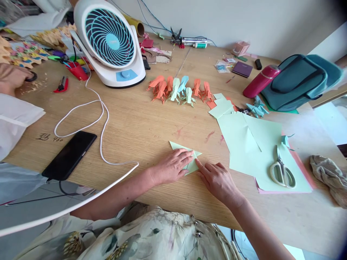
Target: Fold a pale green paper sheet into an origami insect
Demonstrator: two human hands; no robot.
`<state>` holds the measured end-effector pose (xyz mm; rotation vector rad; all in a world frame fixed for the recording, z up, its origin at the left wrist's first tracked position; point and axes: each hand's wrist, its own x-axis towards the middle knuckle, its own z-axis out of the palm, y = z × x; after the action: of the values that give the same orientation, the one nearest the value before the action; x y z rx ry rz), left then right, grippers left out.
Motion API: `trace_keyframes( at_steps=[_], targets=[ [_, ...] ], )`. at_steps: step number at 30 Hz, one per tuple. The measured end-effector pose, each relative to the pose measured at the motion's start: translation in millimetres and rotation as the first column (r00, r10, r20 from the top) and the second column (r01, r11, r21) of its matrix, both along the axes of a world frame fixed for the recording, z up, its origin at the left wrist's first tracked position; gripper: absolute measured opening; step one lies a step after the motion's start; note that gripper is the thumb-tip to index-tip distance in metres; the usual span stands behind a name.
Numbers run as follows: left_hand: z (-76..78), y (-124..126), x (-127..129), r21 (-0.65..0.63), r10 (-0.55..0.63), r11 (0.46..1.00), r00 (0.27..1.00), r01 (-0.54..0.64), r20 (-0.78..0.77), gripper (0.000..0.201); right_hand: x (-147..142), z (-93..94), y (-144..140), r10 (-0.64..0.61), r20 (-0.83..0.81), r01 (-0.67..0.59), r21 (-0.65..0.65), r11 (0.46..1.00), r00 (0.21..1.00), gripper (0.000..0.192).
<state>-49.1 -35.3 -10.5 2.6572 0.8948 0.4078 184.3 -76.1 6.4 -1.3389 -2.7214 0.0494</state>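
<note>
Both hands rest on the wooden table (151, 119), just beyond a flowered garment at the bottom edge of the view. Between them lies a folded piece of pale green paper (189, 159), and I use it as the landmark. The left hand (170, 167) lies flat with its fingers stretched, pressing down the paper's near-left part; it grasps nothing. The right hand (217, 178) comes from the right, its fingers loosely extended and the index fingertip touching the paper's right edge; it also grasps nothing, it only presses.

To do this crease well, I think the flat hand must keep the paper from sliding while the fingertip runs firmly along the fold, with the edges kept aligned.

To the right of the folded paper lie loose green sheets (252, 144) with a pair of scissors (282, 171) on top, and further right a crumpled cloth (329, 177). To the left of it a white cable (100, 133) makes loops, and beyond the cable lies a black phone (69, 155). The cable end is near the left forearm and could be caught by it. Behind the folded paper, well apart, stands a row of finished origami figures (179, 88) in orange, green and blue. Further back on the left is a white table fan (111, 41), and on the right a red bottle (261, 81) beside a teal bag (300, 81). At the far left edge another person's hand (13, 77) works over paper scraps.
</note>
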Motion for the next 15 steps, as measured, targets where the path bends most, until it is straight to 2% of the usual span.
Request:
trace_keyframes(
  at_steps=[4, 7, 12, 15],
  targets=[
    [2.5, 4, 1, -0.031, 0.008, 1.0, 0.997, -0.005, 0.071, 0.038, 4, -1.9, -2, -0.046, -0.107, 0.04, -0.055, 0.998, 0.993, 0.035],
    [6.7, 8, 7, -0.06, 0.076, 0.996, 0.99, -0.069, 0.122, 0.03, 6, -2.7, -3, -0.181, -0.242, 0.162, -0.097, 0.982, 0.953, 0.03],
    [12.4, 15, 20, -0.02, 0.256, 0.967, 0.967, -0.256, -0.014, 0.055, 2, -7.7, -1, -0.346, -0.384, 0.299, -0.178, 0.938, 0.856, 0.023],
    [13.8, 19, 26, -0.034, 0.318, 0.946, 0.944, -0.322, -0.088, 0.054, -2, -9.5, 1, -0.387, -0.412, 0.324, -0.215, 0.921, 0.825, 0.019]
  ],
)
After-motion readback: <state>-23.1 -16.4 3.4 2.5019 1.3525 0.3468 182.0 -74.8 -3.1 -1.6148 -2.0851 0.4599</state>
